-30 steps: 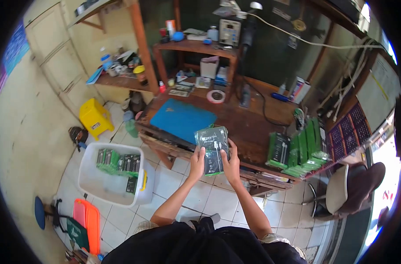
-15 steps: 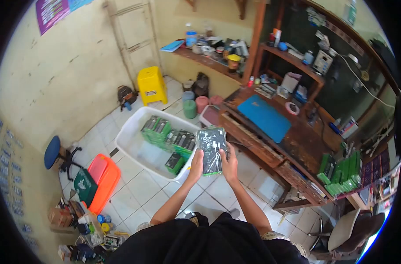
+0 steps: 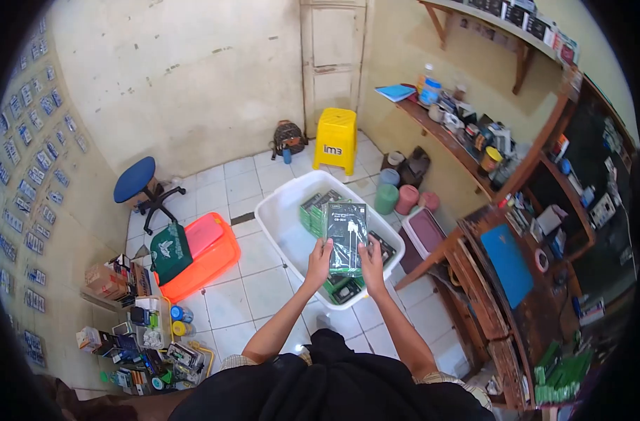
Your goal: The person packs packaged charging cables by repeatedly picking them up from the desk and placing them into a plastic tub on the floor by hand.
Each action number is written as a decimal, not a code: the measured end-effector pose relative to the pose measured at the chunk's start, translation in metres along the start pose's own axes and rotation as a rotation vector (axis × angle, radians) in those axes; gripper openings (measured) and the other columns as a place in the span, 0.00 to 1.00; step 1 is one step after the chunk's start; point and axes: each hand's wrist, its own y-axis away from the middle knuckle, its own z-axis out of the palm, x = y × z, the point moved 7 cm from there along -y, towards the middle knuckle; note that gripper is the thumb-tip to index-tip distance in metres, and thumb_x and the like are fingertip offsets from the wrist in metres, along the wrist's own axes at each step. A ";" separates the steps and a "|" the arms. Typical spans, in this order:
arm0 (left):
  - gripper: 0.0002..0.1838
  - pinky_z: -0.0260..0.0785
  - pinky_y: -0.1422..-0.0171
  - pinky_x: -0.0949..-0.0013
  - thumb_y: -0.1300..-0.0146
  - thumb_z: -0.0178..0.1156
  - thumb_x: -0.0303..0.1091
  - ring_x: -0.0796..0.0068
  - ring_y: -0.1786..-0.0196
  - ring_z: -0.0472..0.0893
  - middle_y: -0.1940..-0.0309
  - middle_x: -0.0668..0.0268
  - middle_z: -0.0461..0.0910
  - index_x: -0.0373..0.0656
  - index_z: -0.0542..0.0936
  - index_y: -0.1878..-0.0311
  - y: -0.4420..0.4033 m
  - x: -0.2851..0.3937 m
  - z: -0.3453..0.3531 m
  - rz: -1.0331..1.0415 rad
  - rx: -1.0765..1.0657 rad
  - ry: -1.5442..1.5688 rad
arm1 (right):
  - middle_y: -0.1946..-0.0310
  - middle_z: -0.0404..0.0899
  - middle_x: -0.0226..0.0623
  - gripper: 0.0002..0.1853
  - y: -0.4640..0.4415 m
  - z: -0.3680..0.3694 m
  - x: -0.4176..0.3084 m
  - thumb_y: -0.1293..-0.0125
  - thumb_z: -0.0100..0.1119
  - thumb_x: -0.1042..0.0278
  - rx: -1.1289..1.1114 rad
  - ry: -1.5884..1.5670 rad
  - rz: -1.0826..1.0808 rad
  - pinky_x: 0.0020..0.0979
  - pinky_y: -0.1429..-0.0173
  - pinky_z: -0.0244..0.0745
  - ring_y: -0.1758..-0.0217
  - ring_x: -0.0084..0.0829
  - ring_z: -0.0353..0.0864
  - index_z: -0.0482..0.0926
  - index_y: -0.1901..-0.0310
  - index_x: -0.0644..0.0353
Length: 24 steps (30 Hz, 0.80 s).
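Between both hands is a plastic-wrapped pack of black and green boxes [image 3: 346, 235], with a white cable pictured on its dark top. My left hand [image 3: 318, 262] grips its left edge and my right hand [image 3: 371, 261] its right edge, thumbs on the top. Beneath it stands a white plastic tub [image 3: 272, 219] on the floor. Similar black and green packs [image 3: 311, 216] are stacked inside the tub, partly covered by the held pack and my hands.
Right of the tub is a wooden workbench [image 3: 474, 281] with a blue mat [image 3: 507, 263] and more green packs [image 3: 562, 375]. An orange lid [image 3: 218, 256] lies to the left. Behind stand a yellow stool [image 3: 335, 137] and, farther left, a blue swivel chair [image 3: 135, 180].
My view has turned left, so the workbench shifts toward the right edge. The held pack, formerly beside the tub's right end, is now over the tub. Both hands keep their grip.
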 end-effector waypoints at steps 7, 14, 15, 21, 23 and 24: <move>0.18 0.58 0.67 0.77 0.39 0.40 0.47 0.82 0.72 0.63 0.78 0.68 0.66 0.39 0.67 0.69 -0.105 -0.004 -0.038 0.010 0.039 -0.111 | 0.60 0.67 0.40 0.22 -0.090 0.069 0.037 0.41 0.47 0.63 -0.096 -0.153 0.134 0.25 0.55 0.62 0.59 0.25 0.67 0.57 0.47 0.61; 0.20 0.58 0.67 0.76 0.39 0.39 0.48 0.80 0.73 0.64 0.79 0.65 0.66 0.38 0.66 0.69 -0.182 -0.015 -0.084 -0.108 0.050 -0.201 | 0.56 0.66 0.39 0.24 -0.141 0.132 0.068 0.40 0.45 0.65 -0.240 -0.025 0.242 0.26 0.56 0.65 0.55 0.25 0.67 0.51 0.44 0.58; 0.20 0.58 0.67 0.76 0.39 0.39 0.48 0.80 0.73 0.64 0.79 0.65 0.66 0.38 0.66 0.69 -0.195 -0.020 -0.090 -0.112 0.049 -0.199 | 0.56 0.66 0.39 0.24 -0.149 0.141 0.069 0.40 0.45 0.65 -0.240 -0.022 0.246 0.26 0.56 0.65 0.55 0.25 0.67 0.51 0.44 0.58; 0.21 0.60 0.72 0.71 0.40 0.40 0.50 0.75 0.78 0.66 0.85 0.60 0.67 0.37 0.65 0.70 -0.267 -0.046 -0.127 -0.075 -0.010 -0.178 | 0.57 0.66 0.49 0.25 -0.181 0.217 0.084 0.40 0.45 0.63 -0.408 -0.446 0.517 0.32 0.68 0.74 0.71 0.39 0.77 0.47 0.46 0.61; 0.22 0.60 0.71 0.71 0.41 0.41 0.50 0.75 0.77 0.67 0.83 0.58 0.68 0.37 0.65 0.69 -0.298 -0.054 -0.137 -0.101 -0.074 -0.190 | 0.57 0.67 0.48 0.25 -0.201 0.234 0.100 0.40 0.45 0.64 -0.325 -0.416 0.520 0.32 0.67 0.74 0.69 0.38 0.76 0.47 0.46 0.62; 0.22 0.60 0.71 0.71 0.41 0.41 0.50 0.75 0.77 0.67 0.83 0.58 0.68 0.37 0.65 0.69 -0.309 -0.065 -0.141 -0.114 -0.101 -0.187 | 0.58 0.67 0.48 0.26 -0.202 0.239 0.111 0.40 0.45 0.64 -0.263 -0.394 0.548 0.33 0.65 0.75 0.67 0.37 0.76 0.46 0.46 0.63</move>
